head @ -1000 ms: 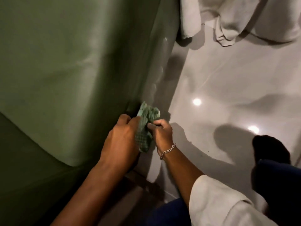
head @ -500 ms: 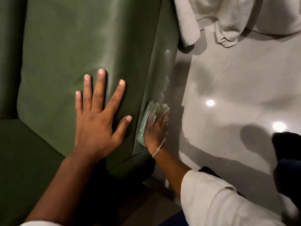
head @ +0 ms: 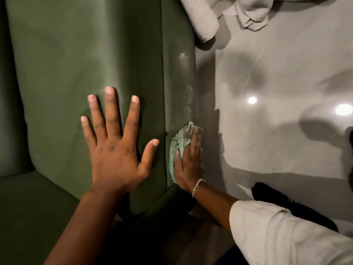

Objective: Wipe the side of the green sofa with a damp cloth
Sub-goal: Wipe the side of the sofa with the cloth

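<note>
The green sofa [head: 66, 54] fills the left half of the view, its narrow outer side [head: 177, 35] facing the floor. Pale smudges run down that side above the cloth. A light green checked cloth [head: 178, 144] is pressed flat against the lower part of the side under my right hand [head: 189, 163], which wears a chain bracelet. My left hand [head: 116, 150] lies flat on the top of the sofa arm with its fingers spread and holds nothing.
A glossy grey floor [head: 277, 140] with light reflections lies to the right. White fabric [head: 229, 14] is heaped on the floor at the top by the sofa's far corner. A dark foot [head: 286, 207] and my white sleeve [head: 277, 236] sit at the lower right.
One second ago both hands held the bunched cloth. My left hand then let go and spread flat on the sofa arm, while my right hand pressed the cloth against the sofa's side.
</note>
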### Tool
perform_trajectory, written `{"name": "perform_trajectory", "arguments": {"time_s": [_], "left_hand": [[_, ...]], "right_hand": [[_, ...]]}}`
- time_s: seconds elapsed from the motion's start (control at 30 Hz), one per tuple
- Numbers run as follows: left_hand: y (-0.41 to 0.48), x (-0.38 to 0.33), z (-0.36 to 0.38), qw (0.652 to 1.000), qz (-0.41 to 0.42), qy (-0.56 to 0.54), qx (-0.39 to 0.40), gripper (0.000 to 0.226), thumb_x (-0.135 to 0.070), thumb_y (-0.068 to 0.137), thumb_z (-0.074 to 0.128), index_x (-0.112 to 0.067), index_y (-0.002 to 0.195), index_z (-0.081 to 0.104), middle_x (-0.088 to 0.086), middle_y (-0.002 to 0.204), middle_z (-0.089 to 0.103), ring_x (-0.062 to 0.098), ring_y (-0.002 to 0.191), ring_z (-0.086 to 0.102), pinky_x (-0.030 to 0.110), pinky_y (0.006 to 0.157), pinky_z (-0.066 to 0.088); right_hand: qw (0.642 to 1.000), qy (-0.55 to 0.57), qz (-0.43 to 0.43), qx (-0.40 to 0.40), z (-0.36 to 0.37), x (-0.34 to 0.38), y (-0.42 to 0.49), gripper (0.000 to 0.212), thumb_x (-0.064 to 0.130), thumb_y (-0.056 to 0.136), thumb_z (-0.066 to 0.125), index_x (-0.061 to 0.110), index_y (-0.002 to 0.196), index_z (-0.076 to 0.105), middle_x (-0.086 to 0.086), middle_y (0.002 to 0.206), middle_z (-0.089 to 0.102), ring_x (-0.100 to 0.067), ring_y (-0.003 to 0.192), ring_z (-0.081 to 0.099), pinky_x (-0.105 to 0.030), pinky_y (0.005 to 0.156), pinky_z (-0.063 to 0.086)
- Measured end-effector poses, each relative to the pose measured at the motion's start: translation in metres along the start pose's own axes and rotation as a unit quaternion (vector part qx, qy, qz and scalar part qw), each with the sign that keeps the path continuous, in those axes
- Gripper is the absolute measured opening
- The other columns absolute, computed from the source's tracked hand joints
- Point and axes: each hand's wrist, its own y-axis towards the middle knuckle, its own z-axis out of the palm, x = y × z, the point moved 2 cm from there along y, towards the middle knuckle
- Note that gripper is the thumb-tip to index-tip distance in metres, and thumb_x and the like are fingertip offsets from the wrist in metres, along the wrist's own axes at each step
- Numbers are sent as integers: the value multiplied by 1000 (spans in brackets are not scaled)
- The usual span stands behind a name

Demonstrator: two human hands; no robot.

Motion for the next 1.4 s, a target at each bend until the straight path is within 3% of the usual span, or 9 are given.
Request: {"name": "perform_trajectory", "arguments": {"time_s": [0.13,0.3,0.53,0.67,0.83,1.0,1.2,1.3,1.4], "left_hand": [[6,4,4,1000,12,6,-14,82,-63,88,37,-29,156,7,16,166,-1,42,152,-5,63,120,6],[15,0,0,1000,14,-4,-7,83,-64,86,38,-30,156,7,13,167,-5,39,153,-8,63,120,4],[34,4,-1,999,30,22,-14,83,-65,85,37,-31,156,10,12,167,-4,39,153,-7,63,120,8],[55,1,-9,999,35,28,-19,82,-64,86,38,-31,156,11,11,168,-1,40,153,-6,62,120,8],[58,2,-7,998,42,33,-30,81,-64,87,38,-31,156,12,13,167,2,42,152,-3,61,120,8],[76,0,-13,997,50,21,-48,80,-63,86,39,-29,155,18,11,167,5,41,153,-2,61,121,7],[80,0,-11,997,53,22,-49,81,-65,85,37,-30,155,17,10,167,4,39,153,-3,60,122,5],[84,0,-14,998,52,11,-42,80,-64,86,38,-29,155,18,10,167,3,39,153,-5,62,121,4],[89,-1,-17,998,57,12,-35,81,-64,85,39,-28,155,19,9,168,2,37,153,-6,63,120,4]], "right_hand": [[997,-33,-61,-19,7,18,26,72,41,90,30,30,152,-3,-14,165,7,-36,152,6,-57,122,12],[999,-24,-42,-6,-12,-4,27,69,42,92,30,6,150,18,-22,161,12,-41,151,10,-61,117,22],[999,-6,-14,-35,-1,14,53,67,50,92,24,27,153,9,-9,165,9,-31,153,7,-48,123,14],[996,62,-17,-65,-9,2,37,64,35,95,31,18,152,9,-24,159,19,-42,149,17,-62,118,23],[996,24,-34,-74,2,34,64,64,55,96,17,31,153,5,-3,166,8,-23,154,5,-47,124,13],[994,66,-38,-76,-12,10,65,64,36,96,26,2,150,20,-18,162,19,-33,152,14,-56,121,20],[988,49,-101,-102,-8,36,109,63,49,97,22,20,153,17,-9,163,21,-26,152,14,-45,125,16],[982,130,-39,-133,-22,30,142,53,29,96,36,12,147,33,-10,157,34,-19,148,26,-46,123,23],[978,174,55,-102,-17,26,117,66,44,91,28,16,150,22,-9,160,28,-21,149,25,-49,122,24]]}}
